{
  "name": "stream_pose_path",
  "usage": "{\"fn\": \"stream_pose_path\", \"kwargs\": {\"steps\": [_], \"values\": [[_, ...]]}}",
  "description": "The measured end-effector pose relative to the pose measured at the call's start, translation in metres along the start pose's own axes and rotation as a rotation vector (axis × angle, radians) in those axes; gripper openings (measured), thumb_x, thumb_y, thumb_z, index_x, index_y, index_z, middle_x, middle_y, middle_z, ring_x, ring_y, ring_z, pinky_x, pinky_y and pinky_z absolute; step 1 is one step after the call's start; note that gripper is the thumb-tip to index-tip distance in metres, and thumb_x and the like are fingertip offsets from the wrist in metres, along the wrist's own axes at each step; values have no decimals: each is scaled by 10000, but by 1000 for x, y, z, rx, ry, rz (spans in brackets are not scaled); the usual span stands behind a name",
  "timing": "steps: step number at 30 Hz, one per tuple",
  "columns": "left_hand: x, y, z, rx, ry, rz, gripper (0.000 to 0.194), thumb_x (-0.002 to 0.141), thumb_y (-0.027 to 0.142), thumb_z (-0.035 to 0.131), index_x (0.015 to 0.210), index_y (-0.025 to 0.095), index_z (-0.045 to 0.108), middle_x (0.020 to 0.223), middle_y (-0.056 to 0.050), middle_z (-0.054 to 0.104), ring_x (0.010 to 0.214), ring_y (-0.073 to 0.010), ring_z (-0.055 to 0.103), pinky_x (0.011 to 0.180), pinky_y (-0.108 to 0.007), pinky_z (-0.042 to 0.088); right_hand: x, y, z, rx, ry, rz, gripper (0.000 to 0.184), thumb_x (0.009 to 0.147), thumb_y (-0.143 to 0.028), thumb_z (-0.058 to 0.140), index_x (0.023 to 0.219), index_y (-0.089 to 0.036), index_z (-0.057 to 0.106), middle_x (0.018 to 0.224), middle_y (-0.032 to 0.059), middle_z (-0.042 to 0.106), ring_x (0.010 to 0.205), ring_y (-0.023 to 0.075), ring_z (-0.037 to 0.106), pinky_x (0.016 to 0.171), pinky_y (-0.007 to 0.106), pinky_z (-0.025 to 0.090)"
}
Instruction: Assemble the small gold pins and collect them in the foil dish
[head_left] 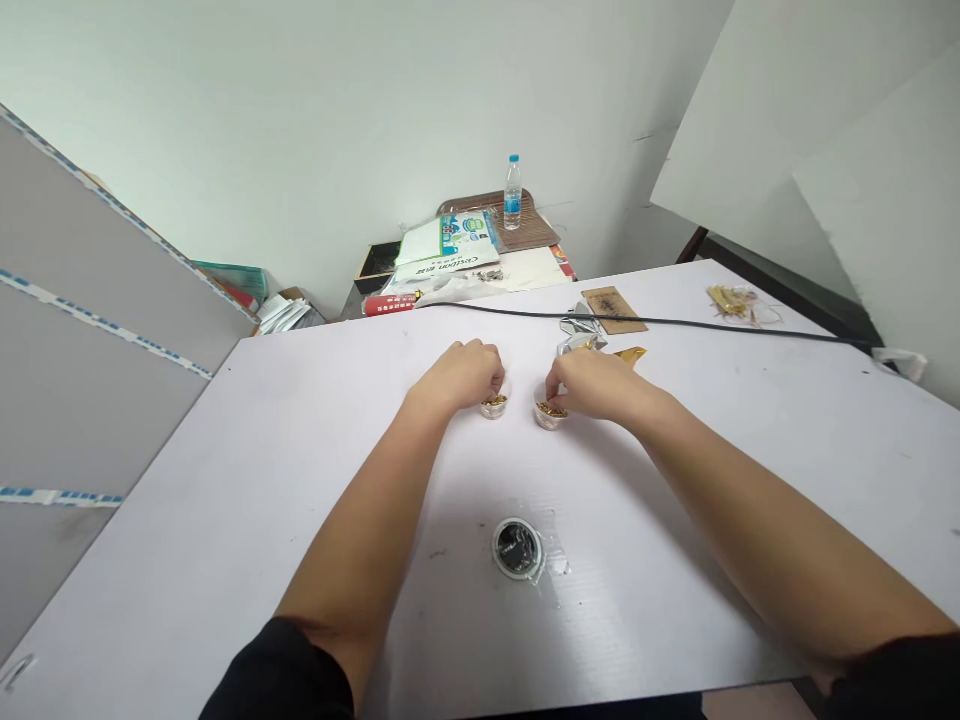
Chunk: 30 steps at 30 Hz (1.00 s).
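Note:
Two small clear cups stand side by side on the white table (337, 420), both holding small gold-coloured pieces. My left hand (465, 375) reaches into the left cup (493, 410), its fingers pinched together at the gold pieces. Over the right cup (549, 420), my right hand (592, 382) dips its closed thumb and fingers among the pieces there. What either set of fingertips holds is too small to make out. Behind my right hand lie crumpled silver packaging (581, 335) and a gold packet (631, 355), partly hidden by that hand.
A black cable (675, 322) crosses the table's far side, over a brown card (615, 308). Gold-coloured bits in a clear bag (731, 300) lie at the far right. A taped-over round hole (517, 548) is nearer me. Beyond the table stands a water bottle (512, 195).

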<state>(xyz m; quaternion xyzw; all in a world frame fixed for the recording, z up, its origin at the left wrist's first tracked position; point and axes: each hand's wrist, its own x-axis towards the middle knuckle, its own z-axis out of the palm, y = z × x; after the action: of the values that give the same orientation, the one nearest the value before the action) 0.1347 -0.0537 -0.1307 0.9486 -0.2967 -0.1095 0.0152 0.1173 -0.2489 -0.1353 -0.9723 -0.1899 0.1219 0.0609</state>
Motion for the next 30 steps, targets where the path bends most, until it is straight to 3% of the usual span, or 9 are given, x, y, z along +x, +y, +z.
{"fn": "stream_pose_path", "kwargs": {"steps": [4, 7, 11, 13, 17, 21, 25, 30], "values": [[-6, -5, -7, -34, 36, 50, 152, 831, 130, 586, 856, 199, 720, 1199, -50, 653, 1123, -262, 554, 922, -390, 409, -6, 5, -8, 19, 58, -25, 137, 801, -195, 659, 807, -236, 790, 944, 71, 739, 867, 265, 667, 620, 315, 435], [-14, -10, -13, -137, 124, 109, 143, 875, 174, 560, 889, 198, 700, 1177, -51, 650, 1138, -263, 531, 963, -418, 402, -13, 13, -11, 127, 245, -104, 144, 872, -285, 644, 851, -231, 776, 1044, 62, 718, 960, 256, 646, 706, 333, 448], [-30, -12, -23, -375, 335, 241, 122, 922, 232, 535, 910, 183, 646, 1136, -68, 656, 1126, -243, 537, 956, -392, 423, -27, 15, -5, 503, 573, -292, 165, 879, -328, 658, 841, -204, 761, 886, 67, 697, 818, 206, 639, 749, 349, 472], [-40, -9, -24, -538, 416, 311, 129, 938, 269, 538, 923, 179, 628, 1091, -73, 659, 1054, -216, 571, 911, -361, 446, -35, 7, 4, 819, 639, -313, 192, 874, -368, 671, 831, -192, 737, 835, 68, 705, 786, 196, 639, 695, 330, 484], [-58, 7, -4, -990, 473, 348, 239, 965, 389, 537, 910, 162, 591, 921, -69, 647, 865, -174, 595, 766, -307, 459, -47, -26, 25, 1522, 513, -220, 320, 791, -492, 762, 837, -182, 698, 647, 12, 634, 577, 123, 563, 519, 255, 443], [-75, 28, 41, -1395, 512, 282, 300, 957, 433, 565, 836, 161, 528, 757, -25, 593, 714, -131, 532, 682, -277, 426, -52, -59, 45, 1919, 340, -178, 295, 714, -420, 849, 819, -186, 705, 713, 1, 655, 611, 94, 605, 471, 186, 421], [-86, 45, 84, -1739, 584, 138, 308, 961, 419, 564, 804, 160, 508, 757, -11, 567, 696, -119, 538, 668, -268, 422, -52, -75, 66, 1922, 301, -207, 273, 729, -398, 843, 808, -183, 695, 716, 12, 688, 601, 107, 636, 477, 207, 489], [-87, 56, 107, -1933, 545, 55, 282, 961, 389, 573, 807, 166, 496, 749, 6, 537, 693, -111, 532, 677, -263, 424, -55, -70, 80, 1767, 302, -265, 288, 816, -416, 772, 803, -178, 611, 804, 58, 746, 683, 168, 720, 577, 310, 612]]}}
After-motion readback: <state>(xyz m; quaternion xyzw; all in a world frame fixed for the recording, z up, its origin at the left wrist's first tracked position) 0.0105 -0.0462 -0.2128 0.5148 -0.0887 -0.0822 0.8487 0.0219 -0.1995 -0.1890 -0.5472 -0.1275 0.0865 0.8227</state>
